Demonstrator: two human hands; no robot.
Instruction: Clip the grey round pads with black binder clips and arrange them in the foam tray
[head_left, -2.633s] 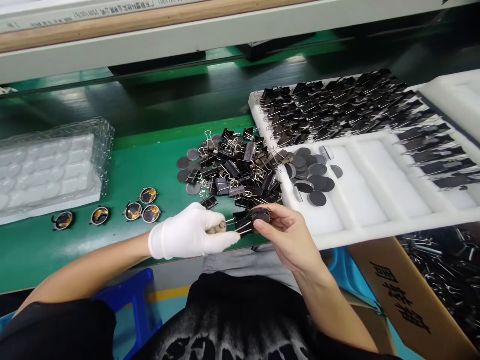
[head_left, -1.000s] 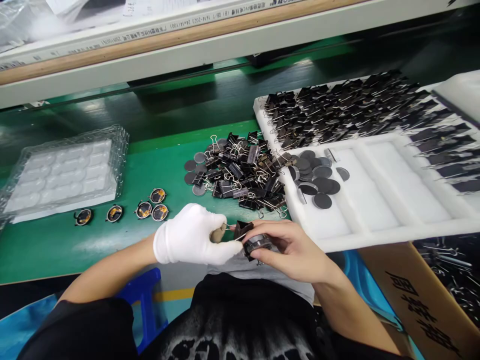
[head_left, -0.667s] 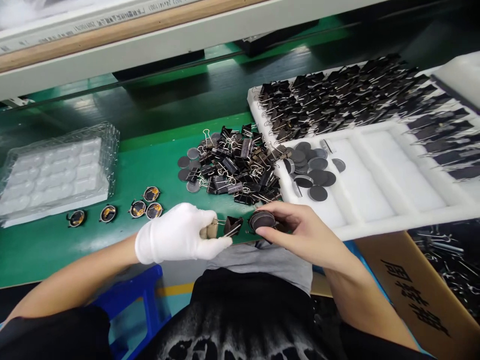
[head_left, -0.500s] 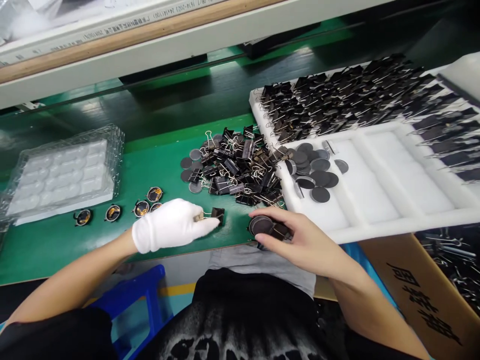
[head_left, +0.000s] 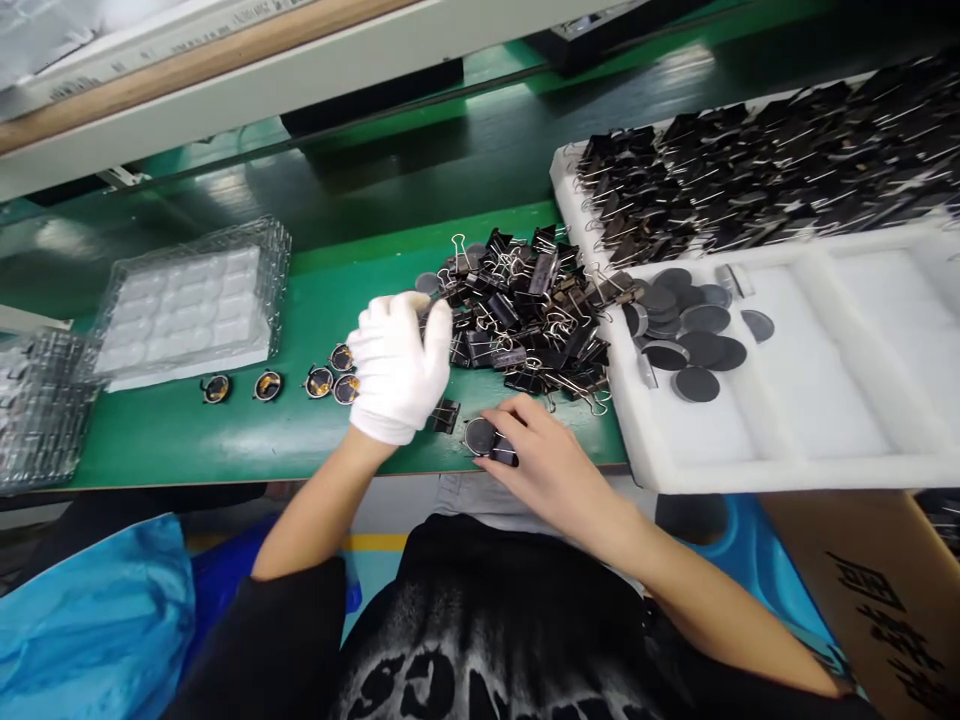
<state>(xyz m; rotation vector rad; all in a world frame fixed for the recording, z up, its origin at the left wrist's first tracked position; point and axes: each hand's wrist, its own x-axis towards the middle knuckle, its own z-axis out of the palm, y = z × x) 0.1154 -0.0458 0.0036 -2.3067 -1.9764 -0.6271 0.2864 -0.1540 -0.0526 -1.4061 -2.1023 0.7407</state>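
Note:
My left hand (head_left: 399,365), in a white glove, reaches over the green table at the left edge of the clip pile (head_left: 525,310). A dark disc shows partly between its thumb and fingers; whether it is gripped is hidden. A loose binder clip (head_left: 446,416) lies just right of the glove's wrist. My bare right hand (head_left: 536,465) has its thumb and fingers round a round piece with a dark disc (head_left: 478,436) and a black clip (head_left: 504,450) on it, near the table's front edge. Several round parts (head_left: 319,381) with orange marks lie left of the glove.
On the right, a white foam tray (head_left: 787,475) holds dark discs (head_left: 697,384) and rows of black clips (head_left: 787,160). Clear plastic trays (head_left: 187,310) are stacked at the left. A shelf beam (head_left: 300,70) crosses above the table.
My left hand has let go of the binder clip, which now lies on the table, and moved up to the pile's left edge. The view has shifted left.

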